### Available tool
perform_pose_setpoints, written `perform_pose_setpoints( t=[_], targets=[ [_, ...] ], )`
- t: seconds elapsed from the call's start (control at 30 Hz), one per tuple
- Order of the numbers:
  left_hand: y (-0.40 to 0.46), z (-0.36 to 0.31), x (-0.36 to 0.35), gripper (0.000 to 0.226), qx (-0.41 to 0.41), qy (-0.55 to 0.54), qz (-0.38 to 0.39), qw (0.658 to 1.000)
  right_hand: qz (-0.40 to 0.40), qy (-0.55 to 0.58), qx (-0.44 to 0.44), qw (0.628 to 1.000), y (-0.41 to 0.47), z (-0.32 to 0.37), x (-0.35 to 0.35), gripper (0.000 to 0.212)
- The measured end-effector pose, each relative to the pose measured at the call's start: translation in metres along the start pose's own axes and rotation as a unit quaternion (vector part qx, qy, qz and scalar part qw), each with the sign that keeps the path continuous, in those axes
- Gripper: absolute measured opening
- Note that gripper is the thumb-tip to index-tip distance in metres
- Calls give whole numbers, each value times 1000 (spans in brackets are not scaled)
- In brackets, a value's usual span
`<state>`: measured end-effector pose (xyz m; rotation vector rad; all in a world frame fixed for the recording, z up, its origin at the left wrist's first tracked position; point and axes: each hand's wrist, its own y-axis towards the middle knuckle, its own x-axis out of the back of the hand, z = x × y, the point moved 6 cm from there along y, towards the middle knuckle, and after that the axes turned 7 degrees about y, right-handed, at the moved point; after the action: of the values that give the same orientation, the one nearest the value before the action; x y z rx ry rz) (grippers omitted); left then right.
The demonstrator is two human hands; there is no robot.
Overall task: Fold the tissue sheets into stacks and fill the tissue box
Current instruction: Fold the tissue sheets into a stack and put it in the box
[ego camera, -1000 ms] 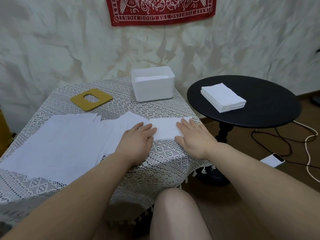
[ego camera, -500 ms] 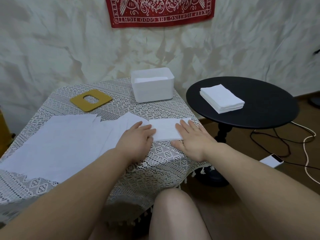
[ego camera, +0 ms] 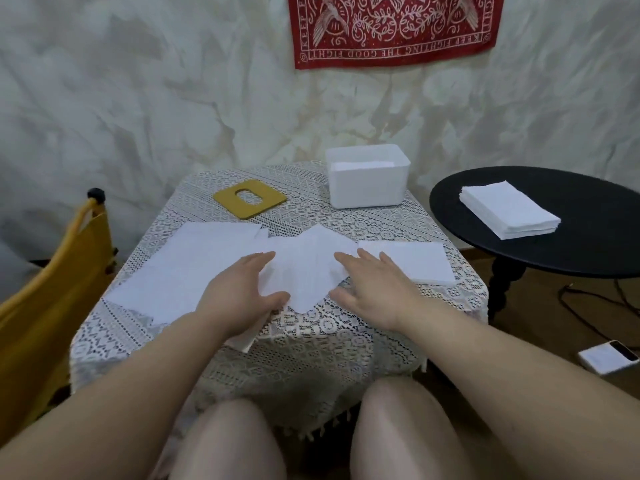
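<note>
**Two hands, one loose sheet**

Both flat on one loose tissue sheet [ego camera: 308, 271] at table centre: left hand [ego camera: 239, 296] at 9 o'clock of it, right hand [ego camera: 374, 289] at 3, fingers straight, gripping nothing. One folded stack [ego camera: 415, 265] just beyond at 3 (edges blurred). Spread sheets [ego camera: 180, 268] at 9, uncountable. One tissue box [ego camera: 367, 183] at 1, one yellow lid [ego camera: 249, 199] at 11. One more stack [ego camera: 509, 209] on the black round table [ego camera: 588, 251], cut off right.

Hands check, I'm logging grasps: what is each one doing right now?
Left hand: open, fingers straight, resting on the loose tissue sheets.
Right hand: open, fingers spread flat on the same sheets, holding nothing.
</note>
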<state>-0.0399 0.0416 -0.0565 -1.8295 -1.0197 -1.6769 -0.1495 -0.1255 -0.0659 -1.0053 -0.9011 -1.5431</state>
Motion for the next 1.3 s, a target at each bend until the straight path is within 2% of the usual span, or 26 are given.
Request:
perform_pose_setpoints(
  t=[0.27,0.43,0.53,0.67,0.73,0.8,0.9,1.0,1.1,1.3],
  targets=[
    [-30,42,6,86,-31,-9,18,999,-3,21,65,998,16,55,-12,54],
    [-40,41,-4,120,-102,-1,97,990,-4,17,67,998,21,66,-20,49],
    [-43,41,-4,102,-126,26,84,988,-12,26,58,998,20,64,-20,45],
    [-43,41,14,31,-119,-54,-24,991,-20,36,59,997,18,62,-20,39],
    [-42,38,23,13,-107,-63,-54,991,-31,42,61,997,17,62,-18,37],
    [-39,32,31,7,-91,-63,-70,991,-43,50,61,996,15,61,-13,35],
    [-32,20,44,14,-70,-93,-92,989,-78,92,56,991,11,61,-1,33],
    [-21,4,64,26,-53,-156,-131,978,-132,188,21,973,6,56,18,34],
    [-4,-10,82,27,-29,-233,-152,960,-171,286,-16,943,5,46,37,42],
    [18,-34,106,21,-17,-270,-182,945,-204,301,-29,931,1,29,63,56]
  ],
)
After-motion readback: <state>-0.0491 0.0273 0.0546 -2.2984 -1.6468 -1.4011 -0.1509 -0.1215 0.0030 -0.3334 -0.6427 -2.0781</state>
